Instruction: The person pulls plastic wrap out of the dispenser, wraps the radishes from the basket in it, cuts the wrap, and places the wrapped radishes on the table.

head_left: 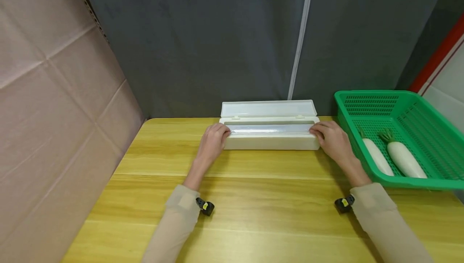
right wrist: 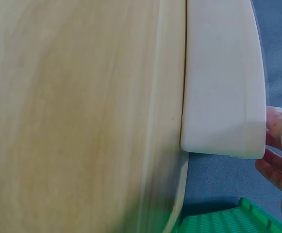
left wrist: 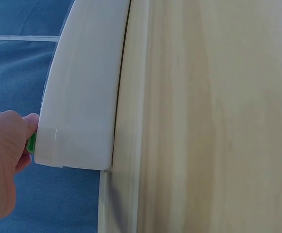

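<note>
A white cling film dispenser box stands near the back edge of the wooden table, its lid raised and tipped back. Stretched along the opening is a shiny roll of cling film. My left hand pinches the film at the left end, thumb against the fingers. At the right end my right hand pinches it the same way. Both wrist views show mainly the box's front wall, with the left fingers and right fingers at its upper edge. A small green bit shows between the left fingers.
Right of the box, a green plastic basket holds two white radishes with trimmed green tops. A dark curtain hangs behind the table. A pinkish covered wall stands on the left.
</note>
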A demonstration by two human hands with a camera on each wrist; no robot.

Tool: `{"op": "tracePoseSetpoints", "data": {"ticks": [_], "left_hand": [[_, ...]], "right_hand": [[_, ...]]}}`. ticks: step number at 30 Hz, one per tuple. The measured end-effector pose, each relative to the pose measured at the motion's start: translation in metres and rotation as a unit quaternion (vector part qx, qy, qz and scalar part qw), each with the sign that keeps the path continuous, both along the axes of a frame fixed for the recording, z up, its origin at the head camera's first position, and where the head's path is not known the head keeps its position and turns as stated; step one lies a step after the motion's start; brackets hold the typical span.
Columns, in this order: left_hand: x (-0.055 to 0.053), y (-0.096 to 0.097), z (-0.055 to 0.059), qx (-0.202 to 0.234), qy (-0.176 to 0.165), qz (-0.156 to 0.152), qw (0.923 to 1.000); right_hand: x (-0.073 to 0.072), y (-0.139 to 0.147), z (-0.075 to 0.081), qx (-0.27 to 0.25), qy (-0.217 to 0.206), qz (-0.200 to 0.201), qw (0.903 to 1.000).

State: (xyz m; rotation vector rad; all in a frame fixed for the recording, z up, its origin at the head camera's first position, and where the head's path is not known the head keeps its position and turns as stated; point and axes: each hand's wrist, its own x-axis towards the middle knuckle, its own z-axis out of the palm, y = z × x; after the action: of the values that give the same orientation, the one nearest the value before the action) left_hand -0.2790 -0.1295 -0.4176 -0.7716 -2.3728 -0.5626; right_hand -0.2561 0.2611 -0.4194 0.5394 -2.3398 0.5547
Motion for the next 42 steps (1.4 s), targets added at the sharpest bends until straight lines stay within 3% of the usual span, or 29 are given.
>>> {"op": "tracePoseSetpoints", "data": {"ticks": [12, 18, 22, 30, 35, 39, 42], "left_hand": [[-0.006, 0.009, 0.003, -0.009, -0.010, 0.041, 0.9991], [-0.010, 0.010, 0.005, -0.001, -0.029, 0.051, 0.9983], [-0.013, 0.010, 0.004, 0.005, -0.039, 0.048, 0.9981], [-0.020, 0.007, 0.004, 0.024, -0.010, 0.008, 0.9996], [-0.022, 0.007, 0.008, 0.025, -0.002, 0.002, 0.9997], [-0.025, 0.009, 0.010, 0.020, -0.010, 0.018, 0.9996], [-0.027, 0.011, 0.012, 0.023, -0.022, 0.032, 0.9990]], "right_hand": [[-0.006, -0.003, 0.006, -0.007, -0.030, -0.025, 0.9992], [-0.012, -0.006, 0.007, -0.012, -0.019, -0.027, 0.9994], [-0.016, -0.006, 0.006, -0.020, -0.013, -0.026, 0.9994], [-0.024, -0.010, 0.008, -0.039, -0.011, -0.021, 0.9989], [-0.027, -0.013, 0.013, -0.056, -0.055, -0.041, 0.9961], [-0.030, -0.015, 0.016, -0.065, -0.102, -0.061, 0.9908], [-0.032, -0.015, 0.016, -0.071, -0.111, -0.067, 0.9890]]}}
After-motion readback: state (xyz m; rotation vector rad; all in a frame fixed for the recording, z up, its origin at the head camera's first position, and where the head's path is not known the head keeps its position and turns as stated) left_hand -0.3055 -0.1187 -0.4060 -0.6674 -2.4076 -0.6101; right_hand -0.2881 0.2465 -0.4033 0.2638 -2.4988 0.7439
